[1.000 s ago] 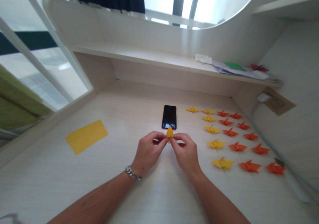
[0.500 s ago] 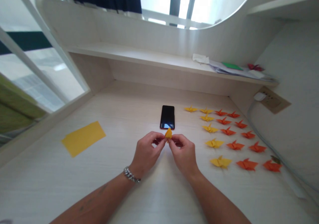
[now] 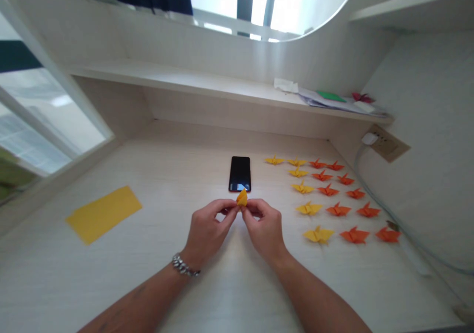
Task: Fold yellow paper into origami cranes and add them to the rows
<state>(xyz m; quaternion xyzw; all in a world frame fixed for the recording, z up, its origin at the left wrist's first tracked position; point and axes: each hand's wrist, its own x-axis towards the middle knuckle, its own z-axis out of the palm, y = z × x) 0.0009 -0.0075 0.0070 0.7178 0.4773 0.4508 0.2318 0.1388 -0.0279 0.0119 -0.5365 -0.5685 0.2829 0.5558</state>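
Between my fingertips is a small piece of folded yellow paper [image 3: 242,197], upright, just in front of the phone. My left hand [image 3: 209,229], with a chain bracelet [image 3: 184,266] at the wrist, pinches it from the left. From the right, my right hand [image 3: 264,228] pinches the same paper with thumb and fingers. The fingertips hide its lower part. Folded yellow paper cranes [image 3: 318,235] and orange paper cranes [image 3: 354,234] stand in rows on the right of the desk. Flat yellow paper sheets [image 3: 104,214] lie at the left.
A black phone [image 3: 240,173] lies on the desk just beyond my hands. A shelf [image 3: 177,78] runs along the back, with papers [image 3: 333,101] on it. At the right wall, a white cable [image 3: 385,207] hangs from a socket [image 3: 389,143] and passes beside the cranes.
The camera view has turned slightly right, so the things on the desk appear further left. Both hands keep their pinch on the folded paper, which looks slightly tilted now.
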